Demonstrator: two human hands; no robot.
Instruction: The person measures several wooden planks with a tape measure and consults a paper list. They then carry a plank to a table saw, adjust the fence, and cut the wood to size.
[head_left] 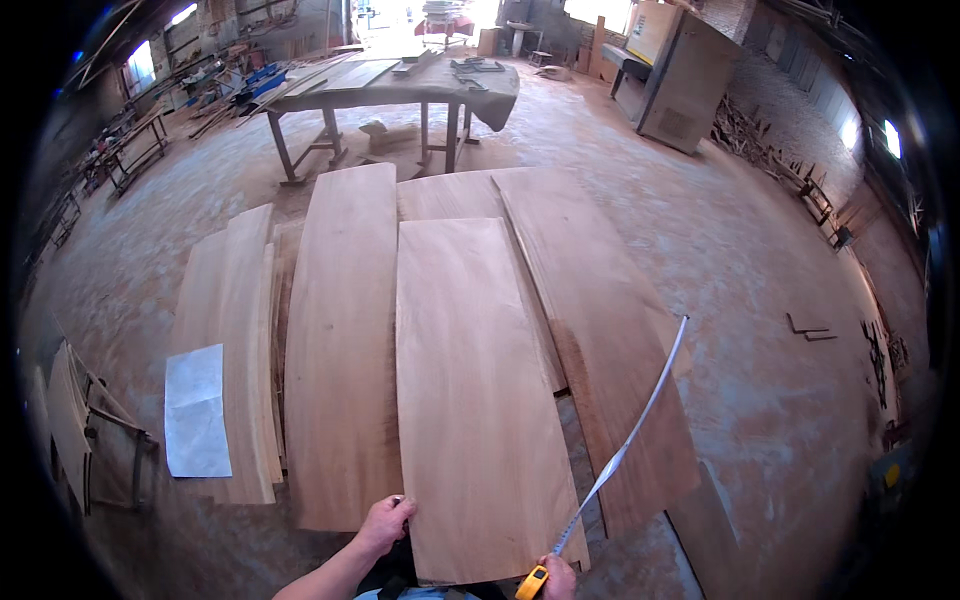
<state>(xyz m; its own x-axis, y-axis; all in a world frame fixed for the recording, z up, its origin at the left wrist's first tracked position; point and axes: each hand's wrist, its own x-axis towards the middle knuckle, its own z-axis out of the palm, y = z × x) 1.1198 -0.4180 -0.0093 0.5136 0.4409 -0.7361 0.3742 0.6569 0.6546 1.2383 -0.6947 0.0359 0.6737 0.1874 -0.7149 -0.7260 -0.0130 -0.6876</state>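
Observation:
My right hand (560, 579) grips a yellow tape measure (533, 582) at the near edge of a pale wooden board (470, 390). Its long blade (640, 425) is pulled out and slants up to the right, over a wider board (600, 290). At the pale board's near left edge, my left hand (385, 524) is closed. A small dark bit shows at its fingertips, too small to name. Left of the pale board lies another long wooden board (345, 350). The boards lie side by side and partly overlap.
Further left, a white paper sheet (197, 410) lies on narrower boards (248, 330). Beyond stands a covered workbench (400, 90) with planks and clamps. A large boxy machine (685, 80) is at the far right. Metal rods (808, 330) lie on the floor; a metal frame (130, 440) stands left.

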